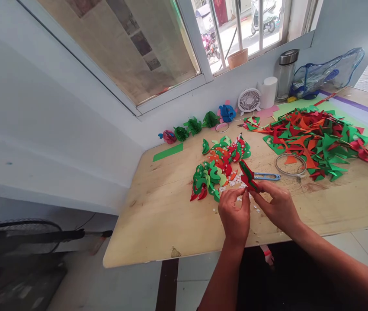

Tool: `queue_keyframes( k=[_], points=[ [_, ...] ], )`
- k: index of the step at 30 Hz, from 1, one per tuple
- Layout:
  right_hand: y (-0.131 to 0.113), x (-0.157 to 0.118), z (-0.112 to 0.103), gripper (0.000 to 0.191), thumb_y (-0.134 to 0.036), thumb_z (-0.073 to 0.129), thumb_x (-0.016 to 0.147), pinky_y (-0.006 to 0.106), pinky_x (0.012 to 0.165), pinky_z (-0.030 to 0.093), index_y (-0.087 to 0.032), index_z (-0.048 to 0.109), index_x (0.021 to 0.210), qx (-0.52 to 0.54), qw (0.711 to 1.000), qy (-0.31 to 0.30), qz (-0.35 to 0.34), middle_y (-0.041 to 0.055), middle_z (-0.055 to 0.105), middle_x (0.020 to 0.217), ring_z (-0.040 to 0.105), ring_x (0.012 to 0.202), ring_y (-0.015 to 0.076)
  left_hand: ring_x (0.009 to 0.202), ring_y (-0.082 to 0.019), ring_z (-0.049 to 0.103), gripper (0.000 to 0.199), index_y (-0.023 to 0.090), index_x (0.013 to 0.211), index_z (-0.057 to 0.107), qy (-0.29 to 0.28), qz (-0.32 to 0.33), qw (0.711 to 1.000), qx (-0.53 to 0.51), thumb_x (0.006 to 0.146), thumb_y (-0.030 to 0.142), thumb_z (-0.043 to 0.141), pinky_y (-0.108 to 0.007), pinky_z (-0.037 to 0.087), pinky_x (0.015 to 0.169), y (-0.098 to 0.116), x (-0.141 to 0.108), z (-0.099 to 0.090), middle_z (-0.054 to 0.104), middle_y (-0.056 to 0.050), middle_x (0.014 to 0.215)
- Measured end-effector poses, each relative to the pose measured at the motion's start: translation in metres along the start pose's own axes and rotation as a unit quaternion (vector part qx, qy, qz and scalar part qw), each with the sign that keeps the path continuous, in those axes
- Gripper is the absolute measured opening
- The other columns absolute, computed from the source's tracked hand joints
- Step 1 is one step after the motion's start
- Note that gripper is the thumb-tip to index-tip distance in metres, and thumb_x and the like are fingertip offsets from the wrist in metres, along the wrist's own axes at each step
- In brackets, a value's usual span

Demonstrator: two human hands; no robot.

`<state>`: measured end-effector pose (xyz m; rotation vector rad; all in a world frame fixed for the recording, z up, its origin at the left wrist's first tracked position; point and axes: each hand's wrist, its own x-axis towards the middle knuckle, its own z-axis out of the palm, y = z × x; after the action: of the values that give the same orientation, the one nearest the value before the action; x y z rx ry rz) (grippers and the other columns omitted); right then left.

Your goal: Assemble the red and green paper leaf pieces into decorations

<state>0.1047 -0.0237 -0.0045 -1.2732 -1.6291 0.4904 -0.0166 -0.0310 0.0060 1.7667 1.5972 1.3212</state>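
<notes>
My right hand [277, 206] pinches a folded red and green paper piece [248, 175], which stands up from the fingertips above the table. My left hand [235, 212] is closed in a pinch at the lower end of that piece; whatever lies between its fingertips is too small to make out. Just beyond the hands are a pile of green curved paper cut-outs [206, 178] and some red and orange cut-outs [224, 157] with white patches. Small white paper scraps [232, 183] lie scattered beneath. Behind the right hand rests a slim light-blue slotted tool [268, 176].
A large heap of red, orange and green paper offcuts [316, 138] covers the right side, with a thin tape ring [290, 165] before it. Along the wall stand green paper balls [193, 125], a blue paper ball [227, 113], a small fan [249, 101] and a glass bottle [286, 77].
</notes>
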Motion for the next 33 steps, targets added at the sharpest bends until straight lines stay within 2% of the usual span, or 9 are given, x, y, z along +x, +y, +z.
queue_keyframes(
  k=[8,15,20,24,28,33],
  points=[
    [-0.007,-0.006,-0.004,0.013,-0.023,0.052,0.085,0.028,0.063,0.045,-0.019,0.063,0.082,-0.070,0.996,0.017,-0.059,0.0036,0.064,0.071,0.060,0.069,0.0180,0.079,-0.019,0.063,0.016,0.017,0.082,0.071,-0.031,-0.110,0.987,-0.110,0.078,0.026,0.059,-0.031,0.046,0.074,0.005,-0.002,-0.002,0.071,-0.007,0.084],
    [-0.009,-0.014,-0.003,0.014,-0.024,0.051,0.086,0.030,0.067,0.045,-0.019,0.064,0.082,-0.082,0.993,0.020,-0.082,0.0052,0.066,0.075,0.061,0.072,0.0190,0.066,-0.016,0.059,0.017,0.016,0.082,0.073,-0.018,-0.142,0.982,-0.120,0.076,0.024,0.059,-0.028,0.044,0.066,0.011,-0.005,-0.002,0.070,-0.005,0.073],
    [-0.014,-0.014,-0.004,0.015,-0.028,0.053,0.084,0.026,0.061,0.045,-0.019,0.063,0.078,-0.019,0.999,0.026,-0.002,0.0022,0.065,0.070,0.060,0.064,0.0161,0.066,-0.015,0.058,0.016,0.015,0.076,0.070,0.012,-0.145,0.982,-0.120,0.076,0.024,0.058,-0.027,0.044,0.066,0.011,-0.009,-0.002,0.069,-0.004,0.072],
    [-0.016,-0.012,-0.008,0.016,-0.031,0.056,0.081,0.024,0.055,0.044,-0.019,0.065,0.078,0.015,0.998,0.029,0.056,-0.0010,0.062,0.062,0.056,0.057,0.0141,0.068,-0.015,0.060,0.016,0.014,0.078,0.069,0.013,-0.151,0.975,-0.163,0.077,0.026,0.057,-0.026,0.046,0.066,0.010,-0.013,-0.003,0.069,-0.004,0.074],
    [-0.014,-0.012,-0.007,0.016,-0.032,0.056,0.081,0.024,0.056,0.044,-0.019,0.064,0.076,0.013,0.997,0.043,0.058,-0.0006,0.062,0.062,0.055,0.057,0.0141,0.072,-0.016,0.061,0.016,0.015,0.079,0.068,0.021,-0.125,0.985,-0.114,0.078,0.029,0.059,-0.028,0.047,0.070,0.012,-0.015,-0.007,0.068,-0.005,0.076],
    [-0.009,-0.012,-0.003,0.016,-0.029,0.052,0.084,0.026,0.061,0.047,-0.019,0.064,0.079,-0.005,0.999,0.037,0.006,0.0037,0.067,0.074,0.061,0.066,0.0167,0.079,-0.018,0.062,0.013,0.017,0.079,0.069,-0.011,-0.073,0.996,-0.051,0.078,0.025,0.059,-0.032,0.046,0.077,0.011,-0.011,-0.007,0.070,-0.006,0.079]
  ],
)
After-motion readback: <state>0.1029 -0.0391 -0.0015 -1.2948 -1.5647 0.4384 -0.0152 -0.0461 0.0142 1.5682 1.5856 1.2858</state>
